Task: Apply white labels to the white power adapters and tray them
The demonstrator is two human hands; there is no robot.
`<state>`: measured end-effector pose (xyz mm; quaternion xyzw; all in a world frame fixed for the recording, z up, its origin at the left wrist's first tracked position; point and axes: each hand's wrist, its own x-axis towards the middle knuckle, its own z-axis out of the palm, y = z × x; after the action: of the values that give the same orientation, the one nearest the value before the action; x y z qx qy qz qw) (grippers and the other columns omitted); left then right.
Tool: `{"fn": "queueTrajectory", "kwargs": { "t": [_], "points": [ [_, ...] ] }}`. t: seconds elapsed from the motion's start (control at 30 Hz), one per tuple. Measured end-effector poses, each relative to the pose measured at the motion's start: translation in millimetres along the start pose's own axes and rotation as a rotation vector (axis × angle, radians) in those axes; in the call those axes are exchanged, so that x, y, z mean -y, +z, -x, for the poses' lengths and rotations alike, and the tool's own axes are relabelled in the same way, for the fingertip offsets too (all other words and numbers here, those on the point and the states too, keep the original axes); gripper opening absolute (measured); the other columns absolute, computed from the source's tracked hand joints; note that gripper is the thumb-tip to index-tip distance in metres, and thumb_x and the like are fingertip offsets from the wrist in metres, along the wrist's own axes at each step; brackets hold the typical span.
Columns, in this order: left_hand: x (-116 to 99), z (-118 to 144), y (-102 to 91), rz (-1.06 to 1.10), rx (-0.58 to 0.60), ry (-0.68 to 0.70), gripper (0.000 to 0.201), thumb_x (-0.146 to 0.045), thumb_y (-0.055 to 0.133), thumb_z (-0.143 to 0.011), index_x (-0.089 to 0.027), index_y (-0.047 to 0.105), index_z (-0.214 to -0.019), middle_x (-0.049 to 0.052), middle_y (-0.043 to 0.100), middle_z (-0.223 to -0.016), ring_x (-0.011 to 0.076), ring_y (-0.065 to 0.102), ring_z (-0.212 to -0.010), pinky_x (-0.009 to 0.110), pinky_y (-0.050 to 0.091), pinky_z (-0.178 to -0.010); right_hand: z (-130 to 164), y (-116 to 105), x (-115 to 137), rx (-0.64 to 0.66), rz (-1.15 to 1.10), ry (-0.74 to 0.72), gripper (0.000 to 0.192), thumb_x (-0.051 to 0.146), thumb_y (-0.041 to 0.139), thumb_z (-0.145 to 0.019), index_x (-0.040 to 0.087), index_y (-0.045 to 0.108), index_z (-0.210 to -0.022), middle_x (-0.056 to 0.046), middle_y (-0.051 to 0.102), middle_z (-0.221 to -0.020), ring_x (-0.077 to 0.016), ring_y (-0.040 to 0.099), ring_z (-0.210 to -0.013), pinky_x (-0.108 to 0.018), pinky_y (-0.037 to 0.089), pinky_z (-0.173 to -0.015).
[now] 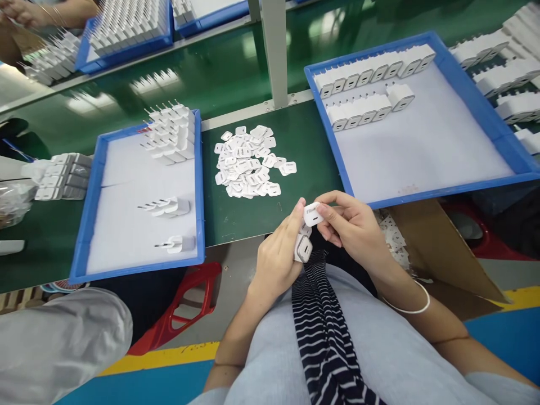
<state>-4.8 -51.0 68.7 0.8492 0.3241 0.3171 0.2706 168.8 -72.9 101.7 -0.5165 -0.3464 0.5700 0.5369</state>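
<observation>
My left hand (pixel 276 256) is closed around white charger plugs; a charger plug (pixel 302 248) with a grey-edged port face sticks out by the thumb side, and part of another shows above it. Between the thumb and fingers of my right hand (pixel 352 225) is a small white cover plate (pixel 313 214) with dark print and a port slot. It is held just above the plugs, close to my left fingertips. Beyond my hands, a loose pile of similar cover plates (pixel 247 166) lies on the green bench.
To the right, a blue tray (pixel 422 163) holds rows of chargers. A second blue tray (pixel 143 225) on the left has several plugs with pins. A metal post (pixel 275 56) rises behind the pile. Another person's hand (pixel 25 14) shows at top left; a cardboard box (pixel 442 242) stands below.
</observation>
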Motion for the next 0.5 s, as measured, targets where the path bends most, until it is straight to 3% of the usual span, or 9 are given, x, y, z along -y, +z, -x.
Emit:
{"fn": "queueTrajectory", "kwargs": {
  "t": [0.1, 0.2, 0.37, 0.5],
  "points": [
    [3, 1, 0.6, 0.17, -0.037, -0.144, 0.085, -0.014, 0.062, -0.091, -0.032, 0.017, -0.161, 0.007, 0.04, -0.161, 0.0222, 0.064, -0.127, 0.033, 0.059, -0.101, 6, -3, 5, -0.001, 0.042, -0.007, 0.017, 0.036, 0.065, -0.097, 0.019, 0.062, -0.095, 0.006, 0.055, -0.053, -0.0058, 0.041, -0.041, -0.019, 0.032, -0.04],
    [2, 0, -0.7, 0.268, -0.074, -0.216, 0.078, -0.02, 0.066, -0.092, -0.032, 0.027, -0.158, 0.009, 0.043, -0.16, 0.0221, 0.066, -0.124, 0.034, 0.059, -0.101, 15, -2, 8, 0.082, 0.05, 0.021, 0.016, 0.036, 0.064, -0.097, 0.021, 0.06, -0.099, 0.006, 0.058, -0.055, -0.0067, 0.043, -0.042, -0.019, 0.033, -0.04],
    [0, -4, -2.2, 0.291, -0.063, -0.17, 0.065, -0.022, 0.063, -0.094, -0.029, 0.038, -0.154, 0.011, 0.043, -0.16, 0.0246, 0.065, -0.126, 0.037, 0.059, -0.102, 20, 5, 2, 0.225, 0.038, 0.031, 0.011, 0.032, 0.062, -0.098, 0.021, 0.06, -0.099, 0.007, 0.057, -0.054, -0.0057, 0.042, -0.041, -0.018, 0.032, -0.039],
    [0, -4, -0.2, 0.292, -0.05, -0.138, 0.064, -0.023, 0.061, -0.096, -0.03, 0.037, -0.154, 0.01, 0.045, -0.159, 0.0229, 0.065, -0.126, 0.036, 0.058, -0.104, 19, 7, -2, 0.235, 0.053, 0.01, 0.012, 0.032, 0.062, -0.098, 0.02, 0.062, -0.1, 0.007, 0.058, -0.054, -0.005, 0.044, -0.04, -0.017, 0.033, -0.038]
  ]
}}
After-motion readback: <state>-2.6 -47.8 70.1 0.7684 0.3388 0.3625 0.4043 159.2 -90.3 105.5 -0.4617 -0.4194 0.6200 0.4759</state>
